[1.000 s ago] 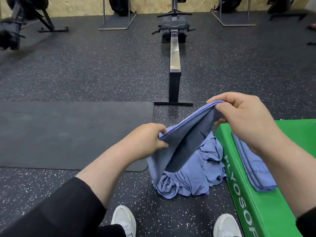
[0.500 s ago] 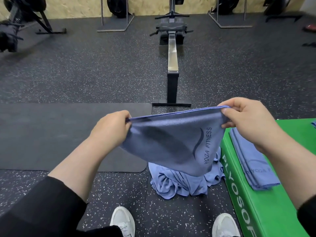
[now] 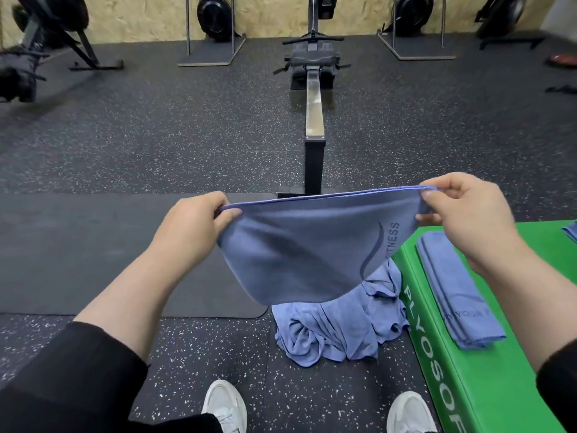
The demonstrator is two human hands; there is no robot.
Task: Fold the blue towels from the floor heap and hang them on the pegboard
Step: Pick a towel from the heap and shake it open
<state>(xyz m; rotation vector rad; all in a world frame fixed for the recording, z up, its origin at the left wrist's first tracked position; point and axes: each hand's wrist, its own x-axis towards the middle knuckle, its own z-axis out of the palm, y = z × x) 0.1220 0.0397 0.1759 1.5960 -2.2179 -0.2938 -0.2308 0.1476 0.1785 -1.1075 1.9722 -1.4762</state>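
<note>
Head view: both hands pinch a blue towel taut above the heap.

Blue towel held taut above the crumpled heap (same blue).

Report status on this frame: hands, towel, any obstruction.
Left hand and right hand each pinch a top corner of the blue towel, stretched taut above the floor heap. One folded towel on green box. No obstruction.
</note>
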